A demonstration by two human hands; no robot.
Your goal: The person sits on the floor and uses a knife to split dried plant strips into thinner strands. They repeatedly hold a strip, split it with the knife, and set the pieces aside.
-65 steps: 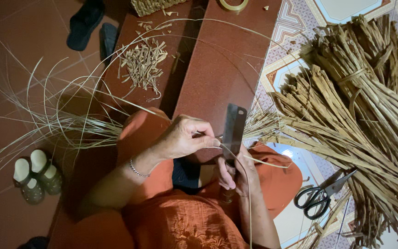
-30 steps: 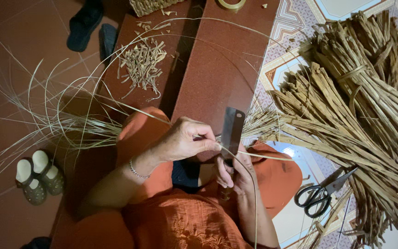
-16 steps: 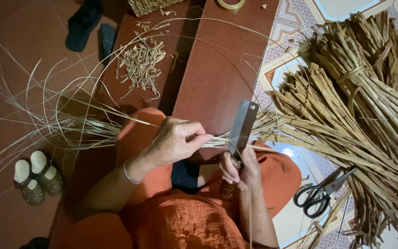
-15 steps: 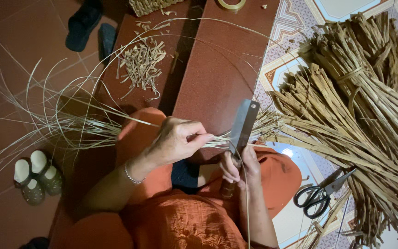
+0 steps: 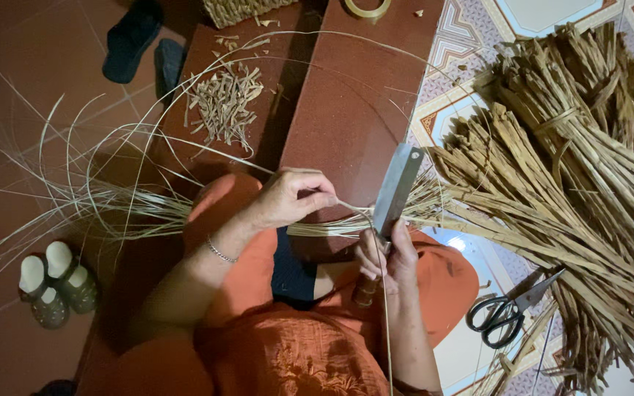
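My right hand (image 5: pixel 388 257) grips the handle of a flat steel knife (image 5: pixel 397 188), its blade pointing up and away over my lap. My left hand (image 5: pixel 293 198) pinches a thin pale fibre strand (image 5: pixel 352 211) right beside the blade. The strand runs from my fingers to the knife and then down past my right wrist. Under both hands a bundle of thin straw strips (image 5: pixel 126 209) lies across my orange-clad knees and fans out to the left over the floor. A thin bracelet circles my left wrist.
A big heap of dried brown stalks (image 5: pixel 574 183), partly tied in sheaves, fills the right side. Black scissors (image 5: pixel 508 312) lie on the tiled floor below it. Short fibre offcuts (image 5: pixel 223 106) sit on the red floor ahead. Small shoes (image 5: pixel 56 282) lie left, dark sandals (image 5: pixel 139 45) top left.
The knife has tilted and risen a little to the right. My left hand has drawn the strand up to the blade's left side, and my right hand has shifted slightly right on the handle.
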